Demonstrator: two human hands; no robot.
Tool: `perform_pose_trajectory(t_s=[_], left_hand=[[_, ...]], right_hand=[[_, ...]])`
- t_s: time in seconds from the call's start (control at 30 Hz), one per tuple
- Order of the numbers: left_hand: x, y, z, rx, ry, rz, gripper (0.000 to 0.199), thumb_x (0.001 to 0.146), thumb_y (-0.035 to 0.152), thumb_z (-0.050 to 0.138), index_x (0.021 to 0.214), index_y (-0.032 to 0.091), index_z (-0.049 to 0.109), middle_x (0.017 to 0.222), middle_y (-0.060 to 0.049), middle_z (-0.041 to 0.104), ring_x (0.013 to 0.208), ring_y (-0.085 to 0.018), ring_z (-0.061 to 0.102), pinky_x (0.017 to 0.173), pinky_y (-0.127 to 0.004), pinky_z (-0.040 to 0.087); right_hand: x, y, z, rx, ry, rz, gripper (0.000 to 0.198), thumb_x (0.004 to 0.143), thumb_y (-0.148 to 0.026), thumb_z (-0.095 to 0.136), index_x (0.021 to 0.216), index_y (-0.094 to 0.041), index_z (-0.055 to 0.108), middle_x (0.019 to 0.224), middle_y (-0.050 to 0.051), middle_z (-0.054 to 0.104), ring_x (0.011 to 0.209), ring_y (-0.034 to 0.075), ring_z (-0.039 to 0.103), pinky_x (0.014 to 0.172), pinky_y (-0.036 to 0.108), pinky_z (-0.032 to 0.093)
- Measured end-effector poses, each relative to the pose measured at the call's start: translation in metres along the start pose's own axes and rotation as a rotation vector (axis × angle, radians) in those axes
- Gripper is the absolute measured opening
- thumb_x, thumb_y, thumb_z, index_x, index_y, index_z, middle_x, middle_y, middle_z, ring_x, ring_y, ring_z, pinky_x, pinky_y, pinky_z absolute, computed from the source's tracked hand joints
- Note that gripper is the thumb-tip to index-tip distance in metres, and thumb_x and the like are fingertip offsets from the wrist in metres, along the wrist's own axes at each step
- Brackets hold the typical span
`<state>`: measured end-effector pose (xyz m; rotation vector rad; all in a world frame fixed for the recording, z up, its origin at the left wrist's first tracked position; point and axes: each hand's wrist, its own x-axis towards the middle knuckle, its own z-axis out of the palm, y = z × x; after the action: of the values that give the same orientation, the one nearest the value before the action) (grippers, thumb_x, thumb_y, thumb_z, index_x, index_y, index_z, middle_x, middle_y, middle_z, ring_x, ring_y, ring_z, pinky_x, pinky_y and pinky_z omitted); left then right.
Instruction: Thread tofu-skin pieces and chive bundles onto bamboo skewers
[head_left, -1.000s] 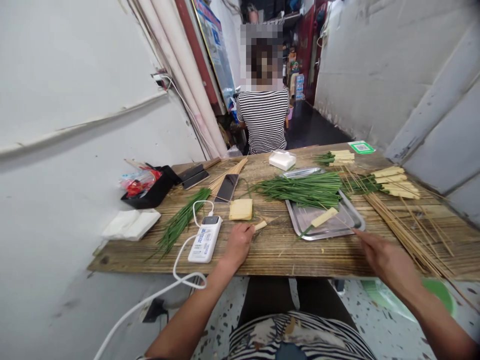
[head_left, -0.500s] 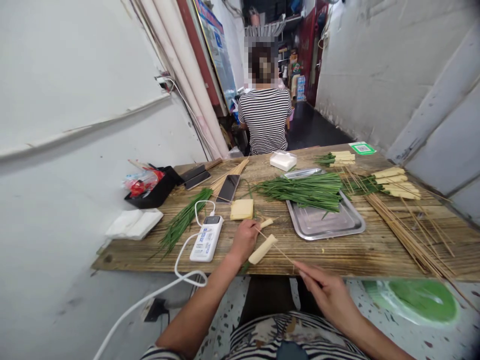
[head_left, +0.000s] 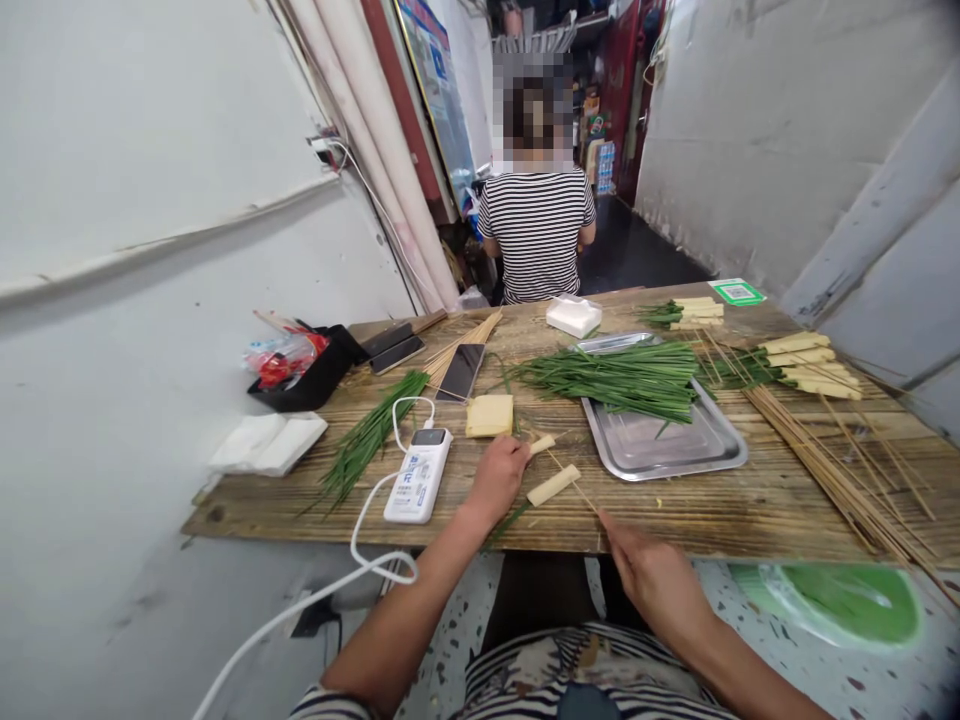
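My right hand [head_left: 652, 572] is closed round the near end of a thin bamboo skewer [head_left: 588, 498] at the table's front edge. The skewer slants up and left, meeting a pale tofu-skin roll [head_left: 553, 486] and, past it, a smaller-looking roll [head_left: 541, 445]. My left hand [head_left: 501, 476] has its fingers pinched at the left end of that farther roll. Green chives [head_left: 511, 522] stick out below the nearer roll. Just behind my left hand lies a stack of square tofu-skin sheets [head_left: 490, 415].
A metal tray [head_left: 667, 465] with long chives [head_left: 615, 378] stands right of centre. Finished-looking rolls [head_left: 814, 365] and loose skewers [head_left: 814, 470] lie at the right. A corded power bank [head_left: 418, 478], phone [head_left: 460, 372] and black box [head_left: 307, 372] are leftward. A person [head_left: 536, 230] sits beyond.
The nearer roll has shifted right along the skewer, towards my right hand. My left hand stays by the farther roll. The whole view has moved slightly.
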<state>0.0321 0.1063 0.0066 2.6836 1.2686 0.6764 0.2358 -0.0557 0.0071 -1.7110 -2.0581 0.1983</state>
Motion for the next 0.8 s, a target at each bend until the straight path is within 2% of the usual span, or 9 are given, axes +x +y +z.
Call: perform_pose_trajectory(t_s=[0.3,0.47,0.63,0.8], left_hand=[[0.003,0.003,-0.005,-0.182,-0.030,-0.067,0.041,0.096,0.037,0.036,0.085,0.015,0.068,0.079,-0.008,0.060,0.080,-0.018,0.051,0.073,-0.028,0.039],[0.005,0.005,-0.009,-0.221,-0.048,-0.063,0.044,0.095,0.040,0.036,0.082,0.015,0.068,0.075,-0.007,0.058,0.077,-0.017,0.051,0.072,-0.027,0.038],[0.006,0.003,-0.010,-0.226,-0.072,-0.052,0.045,0.096,0.040,0.034,0.084,0.015,0.069,0.075,-0.007,0.056,0.076,-0.017,0.049,0.071,-0.027,0.036],[0.007,0.002,-0.009,-0.160,-0.086,-0.016,0.046,0.097,0.038,0.031,0.086,0.014,0.069,0.073,-0.006,0.054,0.074,-0.017,0.047,0.068,-0.026,0.034]], right_hand=[[0.003,0.001,0.000,-0.064,-0.002,0.004,0.040,0.089,-0.013,0.035,0.120,-0.013,0.060,0.089,0.008,0.074,0.071,0.017,0.070,0.064,0.025,0.056],[0.004,-0.001,-0.002,-0.025,-0.028,0.031,0.041,0.089,-0.014,0.034,0.121,-0.010,0.060,0.095,0.009,0.073,0.076,0.019,0.070,0.067,0.028,0.056],[0.007,-0.002,-0.006,0.006,-0.037,0.043,0.039,0.088,-0.014,0.037,0.117,-0.014,0.063,0.095,0.008,0.073,0.079,0.018,0.070,0.069,0.025,0.055],[0.008,-0.002,-0.005,0.002,-0.059,0.057,0.038,0.088,-0.014,0.037,0.117,-0.011,0.062,0.093,0.008,0.073,0.077,0.019,0.070,0.068,0.027,0.055]])
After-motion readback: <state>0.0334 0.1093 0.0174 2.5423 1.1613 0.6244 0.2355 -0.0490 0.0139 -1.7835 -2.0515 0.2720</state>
